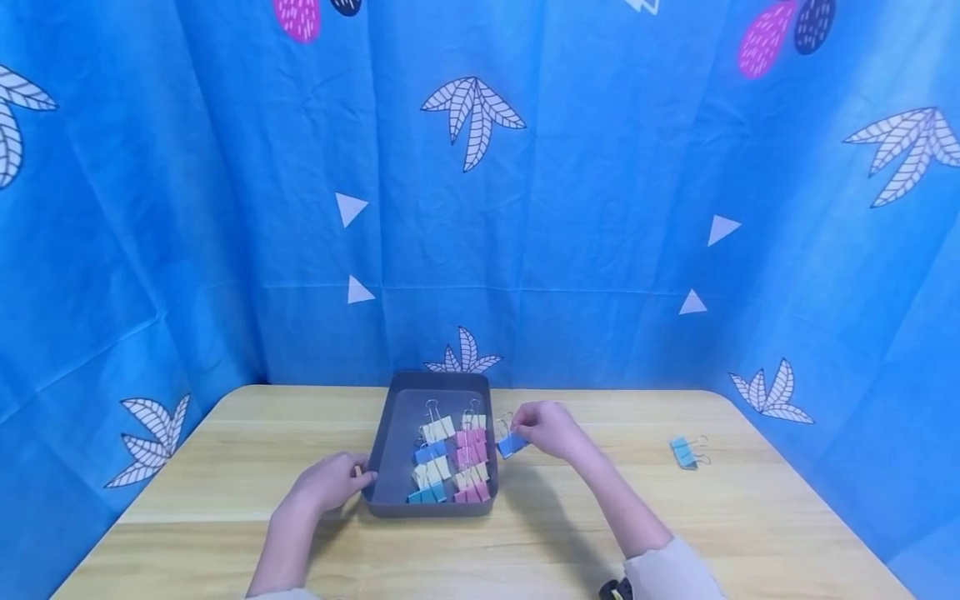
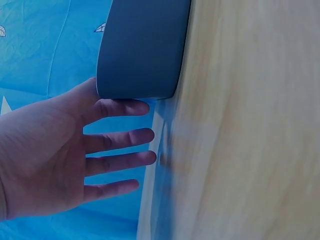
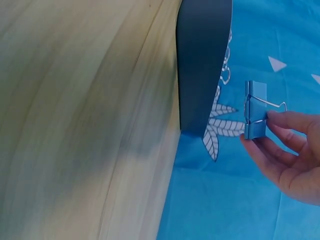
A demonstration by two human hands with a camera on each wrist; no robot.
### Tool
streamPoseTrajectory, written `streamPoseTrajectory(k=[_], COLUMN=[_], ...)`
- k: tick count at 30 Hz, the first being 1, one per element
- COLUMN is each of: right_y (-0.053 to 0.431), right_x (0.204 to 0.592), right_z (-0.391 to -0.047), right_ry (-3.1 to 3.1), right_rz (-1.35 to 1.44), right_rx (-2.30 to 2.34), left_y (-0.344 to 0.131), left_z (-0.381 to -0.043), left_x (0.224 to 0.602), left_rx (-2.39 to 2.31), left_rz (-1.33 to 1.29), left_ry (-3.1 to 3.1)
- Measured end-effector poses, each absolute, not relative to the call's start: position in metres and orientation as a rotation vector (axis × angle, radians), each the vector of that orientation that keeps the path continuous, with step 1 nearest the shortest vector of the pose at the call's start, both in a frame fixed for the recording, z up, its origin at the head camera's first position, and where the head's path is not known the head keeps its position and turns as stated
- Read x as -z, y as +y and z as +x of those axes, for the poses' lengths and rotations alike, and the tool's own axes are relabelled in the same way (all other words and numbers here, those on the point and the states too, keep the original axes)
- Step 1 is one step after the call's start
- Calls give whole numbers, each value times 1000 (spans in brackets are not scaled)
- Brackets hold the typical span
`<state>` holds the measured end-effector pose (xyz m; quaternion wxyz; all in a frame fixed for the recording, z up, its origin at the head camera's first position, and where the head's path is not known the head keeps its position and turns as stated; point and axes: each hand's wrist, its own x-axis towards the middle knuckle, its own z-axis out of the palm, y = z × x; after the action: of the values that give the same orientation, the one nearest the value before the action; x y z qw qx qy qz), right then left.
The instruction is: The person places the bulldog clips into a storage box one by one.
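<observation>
A dark grey tray (image 1: 390,450) stands on the table with several pink, yellow, blue and teal binder clips (image 1: 431,454) in two columns. At its near left corner, my left hand (image 1: 330,483) grips the side wall, thumb over the rim and index finger against the outside. The other left fingers (image 2: 120,162) are spread and fairly straight. Just beyond the tray's right wall, my right hand (image 1: 551,429) pinches a blue binder clip (image 1: 512,445) between thumb and fingertips. In the right wrist view this clip (image 3: 257,110) is held above the table, its wire handles showing.
One light blue binder clip (image 1: 683,452) lies on the wooden table (image 1: 600,517) at the right. A blue patterned curtain (image 1: 600,208) hangs behind the table and along both sides.
</observation>
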<state>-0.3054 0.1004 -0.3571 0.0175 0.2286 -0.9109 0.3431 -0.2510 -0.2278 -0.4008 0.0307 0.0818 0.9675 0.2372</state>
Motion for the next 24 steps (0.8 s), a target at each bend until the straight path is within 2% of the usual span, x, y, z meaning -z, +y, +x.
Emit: streamPoseTrajectory(k=[24], right_y=[25], right_x=[354], right_z=[-290], right_ry=[-2824], right_rz=[814], right_rx=[-1112], left_y=[-227], left_z=[-250], left_x=[400], left_rx=[-699], left_rz=[260], left_ry=[2993])
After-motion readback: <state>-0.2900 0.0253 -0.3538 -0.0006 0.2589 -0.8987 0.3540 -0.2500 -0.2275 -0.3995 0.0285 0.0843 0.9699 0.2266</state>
